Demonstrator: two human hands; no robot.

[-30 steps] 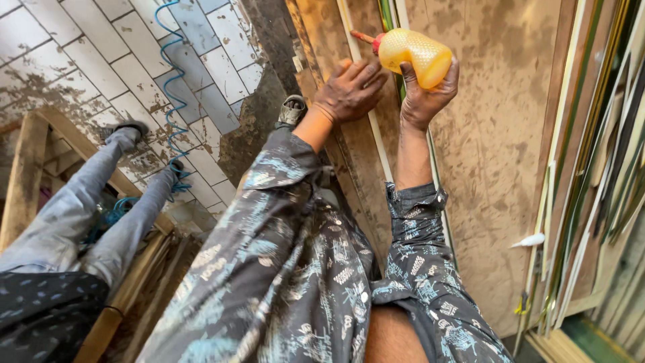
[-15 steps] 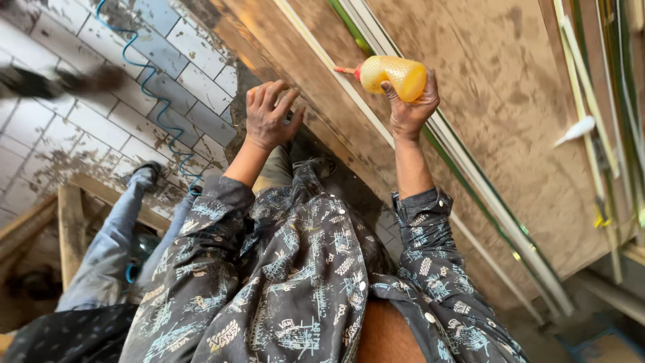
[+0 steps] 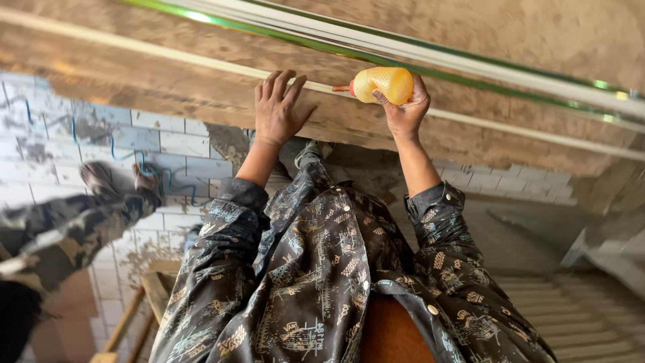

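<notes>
The left hand [image 3: 277, 107] lies flat and open on a brown board [image 3: 201, 87], fingers spread across a pale strip [image 3: 168, 54]. The right hand [image 3: 405, 111] is closed around a yellow squeeze bottle [image 3: 381, 84], its red nozzle touching the strip just beside the left hand's fingertips.

Dark grey long-sleeved shirt [image 3: 316, 269], pale tan printed pattern, buttoned cuffs, 2 bare hands.
</notes>
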